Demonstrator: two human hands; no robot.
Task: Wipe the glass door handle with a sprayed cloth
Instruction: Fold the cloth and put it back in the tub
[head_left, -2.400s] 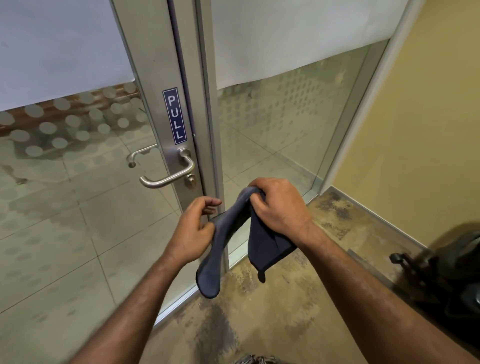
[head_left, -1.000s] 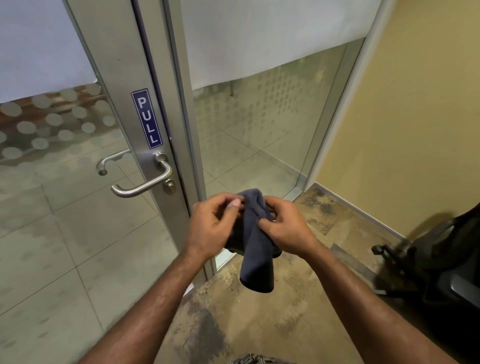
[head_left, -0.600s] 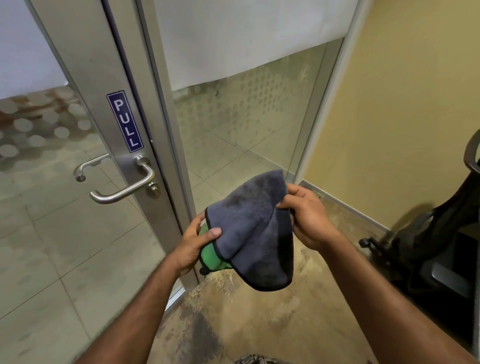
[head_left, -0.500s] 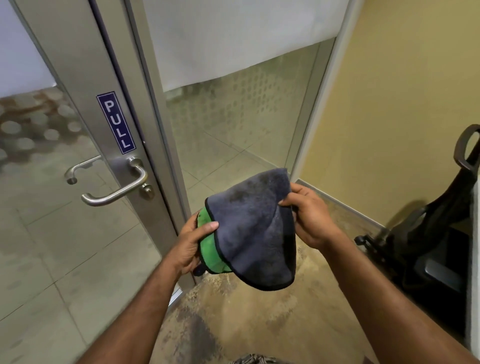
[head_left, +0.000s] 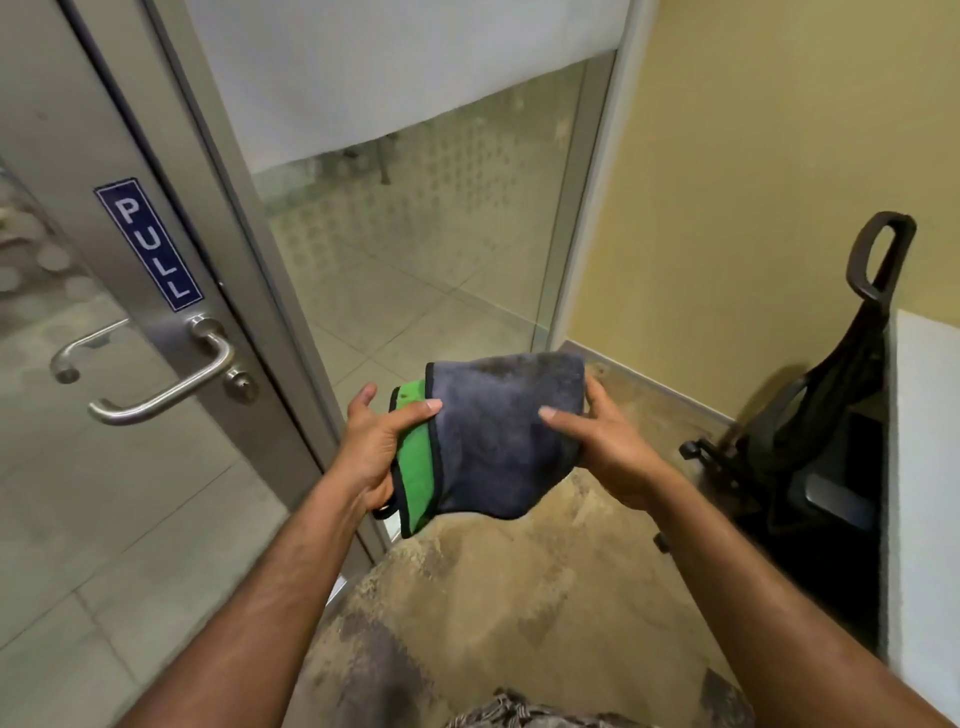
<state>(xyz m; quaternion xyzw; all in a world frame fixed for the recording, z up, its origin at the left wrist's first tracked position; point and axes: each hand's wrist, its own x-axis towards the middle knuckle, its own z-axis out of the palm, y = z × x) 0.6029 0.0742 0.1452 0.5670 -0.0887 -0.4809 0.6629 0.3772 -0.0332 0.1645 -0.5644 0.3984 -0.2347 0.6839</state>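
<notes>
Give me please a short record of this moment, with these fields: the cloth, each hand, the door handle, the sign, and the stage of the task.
cloth: grey on top, green underneath, partly folded, held in the air
left hand: grips the cloth's left edge, thumb on top
right hand: grips the cloth's right edge, thumb on top
door handle: metal lever, left of the cloth, nothing touches it
sign: blue, reads PULL, above the door handle
task stage: wiping not yet begun; cloth apart from the door handle

Both hands are holding a folded cloth (head_left: 498, 431) — left hand (head_left: 371, 452) gripping its green edge, right hand (head_left: 610, 452) pinching the grey side — well right of the door handle (head_left: 166, 384).
</notes>
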